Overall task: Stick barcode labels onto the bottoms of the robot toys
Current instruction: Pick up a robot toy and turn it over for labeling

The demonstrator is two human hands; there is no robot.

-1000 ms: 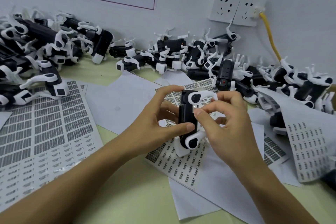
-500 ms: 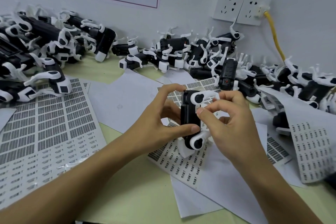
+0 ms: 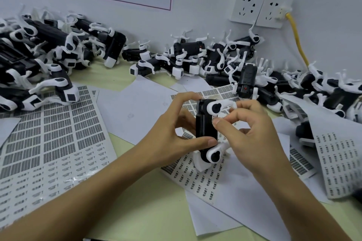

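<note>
The right hand [image 3: 252, 135] has shifted on the toy [image 3: 205, 129]: its thumb, which a second ago lay against the toy's black body, now presses nearer the upper white leg, with the fingers curled tighter beside it.

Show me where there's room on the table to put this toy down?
Bare table shows near the front, between the big label sheet and the white papers. A thin strip lies behind the sheets. Toy piles crowd the wall side.
</note>
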